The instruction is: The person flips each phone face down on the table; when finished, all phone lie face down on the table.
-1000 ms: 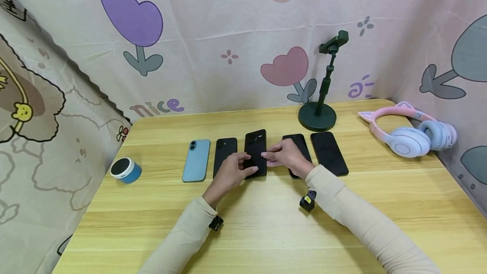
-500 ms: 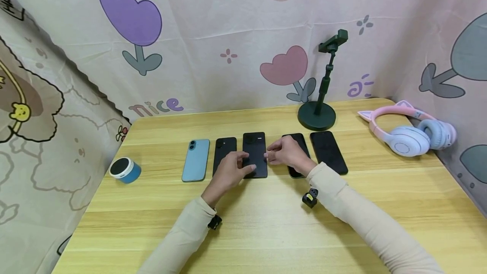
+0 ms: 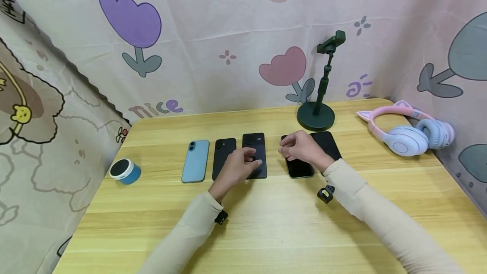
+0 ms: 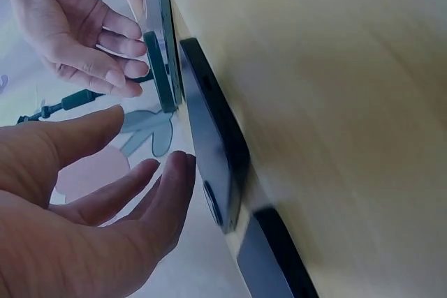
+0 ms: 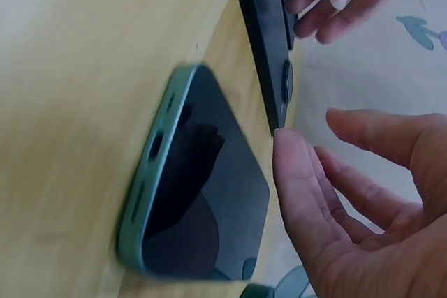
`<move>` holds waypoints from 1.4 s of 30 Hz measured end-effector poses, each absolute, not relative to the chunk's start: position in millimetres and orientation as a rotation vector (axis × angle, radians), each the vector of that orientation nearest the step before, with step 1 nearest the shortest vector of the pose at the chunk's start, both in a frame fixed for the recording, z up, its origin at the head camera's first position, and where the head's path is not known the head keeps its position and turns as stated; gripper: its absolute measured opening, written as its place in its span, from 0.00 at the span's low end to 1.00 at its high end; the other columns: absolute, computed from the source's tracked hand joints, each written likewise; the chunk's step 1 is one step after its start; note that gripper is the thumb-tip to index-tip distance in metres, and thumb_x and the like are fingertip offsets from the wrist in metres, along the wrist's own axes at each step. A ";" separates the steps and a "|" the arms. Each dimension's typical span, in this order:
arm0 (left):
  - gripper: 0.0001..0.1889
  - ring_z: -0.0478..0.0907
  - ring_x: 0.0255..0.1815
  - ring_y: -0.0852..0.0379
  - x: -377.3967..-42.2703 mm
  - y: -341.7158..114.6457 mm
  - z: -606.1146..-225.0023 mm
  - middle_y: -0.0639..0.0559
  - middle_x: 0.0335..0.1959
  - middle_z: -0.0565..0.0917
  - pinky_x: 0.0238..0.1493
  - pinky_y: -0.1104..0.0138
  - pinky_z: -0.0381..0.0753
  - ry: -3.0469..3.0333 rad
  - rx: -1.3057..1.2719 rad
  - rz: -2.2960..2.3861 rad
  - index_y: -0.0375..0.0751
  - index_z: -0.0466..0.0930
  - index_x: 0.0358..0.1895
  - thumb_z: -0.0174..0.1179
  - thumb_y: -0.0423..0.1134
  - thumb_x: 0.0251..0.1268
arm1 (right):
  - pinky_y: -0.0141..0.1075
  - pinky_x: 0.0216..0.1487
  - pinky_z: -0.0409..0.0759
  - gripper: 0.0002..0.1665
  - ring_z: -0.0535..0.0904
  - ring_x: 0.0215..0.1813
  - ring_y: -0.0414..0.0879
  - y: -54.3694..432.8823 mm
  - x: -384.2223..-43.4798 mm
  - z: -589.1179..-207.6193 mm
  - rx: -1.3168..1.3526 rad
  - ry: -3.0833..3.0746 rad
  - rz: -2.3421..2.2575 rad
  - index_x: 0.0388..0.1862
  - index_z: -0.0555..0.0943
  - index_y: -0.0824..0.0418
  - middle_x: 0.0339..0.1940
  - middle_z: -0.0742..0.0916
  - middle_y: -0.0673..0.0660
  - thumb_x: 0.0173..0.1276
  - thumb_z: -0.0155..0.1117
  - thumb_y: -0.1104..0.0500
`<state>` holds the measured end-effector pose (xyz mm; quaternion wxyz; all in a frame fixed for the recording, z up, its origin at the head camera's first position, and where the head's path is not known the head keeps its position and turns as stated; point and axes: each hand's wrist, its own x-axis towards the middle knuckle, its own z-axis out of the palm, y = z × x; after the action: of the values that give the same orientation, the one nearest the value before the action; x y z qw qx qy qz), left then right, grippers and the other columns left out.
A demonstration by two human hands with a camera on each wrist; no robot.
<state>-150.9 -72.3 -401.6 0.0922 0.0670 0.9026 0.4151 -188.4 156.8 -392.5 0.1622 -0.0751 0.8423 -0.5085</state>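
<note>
Five is avoided here: several phones lie in a row on the wooden table. In the head view my left hand (image 3: pixel 236 165) hovers over a black phone (image 3: pixel 260 143) lying back up, its fingers loosely bent around nothing. A second black phone (image 3: pixel 222 151) lies partly behind that hand, and a light blue phone (image 3: pixel 195 162) is farther left. My right hand (image 3: pixel 302 149) is above a screen-up phone (image 3: pixel 301 169), whose green edge shows in the right wrist view. Its fingers are relaxed and hold nothing. Another dark phone (image 3: pixel 328 142) is partly hidden by the right hand.
A dark green phone stand (image 3: pixel 316 116) rises at the back. Pink and lilac cat-ear headphones (image 3: pixel 407 141) lie at the right. On the left sits a blue jar (image 3: pixel 131 173) with a white rim and a dark top. Patterned cloth (image 3: pixel 213 83) hangs behind the table.
The middle black phone, tilted up between both hands a second ago, now lies flat and released. My right hand has moved right over the screen-up phone; my left has shifted slightly right.
</note>
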 end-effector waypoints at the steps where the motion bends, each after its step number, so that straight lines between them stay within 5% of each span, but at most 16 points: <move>1: 0.24 0.81 0.57 0.49 -151.8 -69.7 -402.7 0.44 0.61 0.81 0.58 0.55 0.81 2.672 0.212 1.236 0.35 0.77 0.65 0.66 0.41 0.71 | 0.42 0.44 0.87 0.20 0.87 0.43 0.56 159.6 -188.4 -391.9 -0.218 2.430 -1.421 0.56 0.82 0.74 0.43 0.88 0.63 0.71 0.68 0.63; 20: 0.24 0.82 0.54 0.54 -164.7 -18.0 -406.1 0.46 0.55 0.84 0.56 0.60 0.81 2.566 0.313 1.187 0.33 0.77 0.64 0.66 0.41 0.70 | 0.40 0.42 0.86 0.27 0.85 0.37 0.50 207.0 -187.0 -389.3 -0.125 2.610 -1.183 0.58 0.80 0.74 0.47 0.87 0.66 0.66 0.73 0.59; 24: 0.12 0.74 0.26 0.60 -167.2 -8.7 -408.1 0.55 0.27 0.77 0.32 0.67 0.75 2.548 0.322 1.156 0.35 0.80 0.36 0.67 0.41 0.70 | 0.40 0.42 0.86 0.27 0.85 0.36 0.48 211.6 -187.6 -392.1 -0.100 2.612 -1.167 0.57 0.80 0.76 0.47 0.87 0.67 0.66 0.74 0.59; 27: 0.23 0.55 0.15 0.59 -168.9 -1.7 -410.3 0.56 0.17 0.58 0.22 0.67 0.57 2.527 0.316 1.143 0.41 0.63 0.21 0.66 0.41 0.70 | 0.40 0.43 0.86 0.26 0.86 0.36 0.48 212.9 -188.5 -394.6 -0.076 2.595 -1.165 0.56 0.80 0.77 0.46 0.87 0.68 0.66 0.73 0.60; 35: 0.25 0.53 0.17 0.59 -174.3 10.3 -413.7 0.57 0.17 0.59 0.23 0.65 0.54 2.566 0.230 1.104 0.46 0.61 0.20 0.69 0.41 0.67 | 0.51 0.54 0.83 0.26 0.89 0.36 0.49 212.4 -189.4 -399.7 -0.076 2.606 -1.112 0.55 0.81 0.77 0.50 0.87 0.71 0.66 0.74 0.60; 42: 0.26 0.53 0.16 0.59 -172.8 13.3 -414.5 0.57 0.16 0.57 0.23 0.66 0.53 2.560 0.197 1.161 0.45 0.59 0.19 0.70 0.39 0.65 | 0.50 0.52 0.84 0.26 0.89 0.38 0.51 210.4 -189.6 -400.8 -0.091 2.621 -1.091 0.55 0.81 0.78 0.55 0.84 0.74 0.65 0.74 0.62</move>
<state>-172.8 13.3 -414.5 0.1613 0.0689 0.8966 0.4066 -189.6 210.4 -400.8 0.1497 -0.0316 0.9123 -0.3798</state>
